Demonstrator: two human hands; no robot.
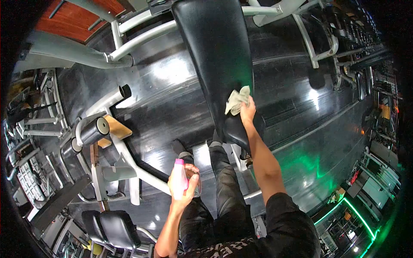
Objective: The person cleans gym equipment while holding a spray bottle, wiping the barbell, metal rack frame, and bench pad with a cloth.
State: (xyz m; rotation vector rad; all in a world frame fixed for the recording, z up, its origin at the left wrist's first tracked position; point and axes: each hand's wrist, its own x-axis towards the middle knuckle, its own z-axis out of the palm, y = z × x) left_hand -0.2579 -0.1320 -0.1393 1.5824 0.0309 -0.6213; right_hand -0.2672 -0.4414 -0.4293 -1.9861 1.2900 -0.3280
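My right hand [247, 112] is closed on a crumpled pale cloth [236, 101], which lies against the black padded bench [217, 47] near its right edge, toward my end. Lower down, in front of my legs, my left hand [185, 189] is wrapped round a bottle [179, 162] with a pink top and a see-through body. Glare washes out part of the bottle, and my fingers hide some of it. The left hand is apart from the bench.
To the left stands a grey-framed machine with a black roller pad [95, 130]. A black seat [119, 229] is at lower left. Grey frame tubes [146, 36] flank the bench's far end. Dark flooring [292, 90] surrounds the bench, and more gym equipment lines the right side.
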